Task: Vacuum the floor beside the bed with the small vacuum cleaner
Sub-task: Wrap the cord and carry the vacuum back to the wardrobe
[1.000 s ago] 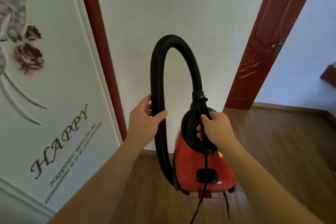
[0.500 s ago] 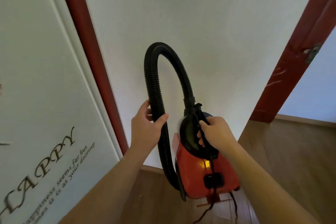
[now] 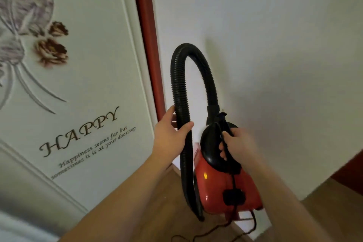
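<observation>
Two forearms come in from the bottom edge, both hands busy. Left hand (image 3: 170, 133) grasps the black ribbed hose (image 3: 177, 76) low on its left run, thumb across the front, fingers behind. Right hand (image 3: 237, 145), somewhat blurred, is wrapped round the black handle (image 3: 211, 143) on top of the small vacuum cleaner (image 3: 222, 184), with a black cord (image 3: 233, 181) caught under the same fingers.

Vacuum cleaner has a red body and a black cap. It hangs from the right hand, just below and between the hands, and seems clear of the floor. A small orange light (image 3: 205, 175) glows on the red body.

Hose leaves the cap by the right hand, arches up above both hands, drops through the left hand and ends beside the body's left side, open end down. Cord runs down the body through a black clip (image 3: 233, 196) and trails onto the wooden floor (image 3: 157, 202).

Behind is a plain white wall (image 3: 265, 45). Left of it stands a dark red door frame (image 3: 149, 35), then a pale door panel (image 3: 88, 84) with raised flowers and the word HAPPY.
</observation>
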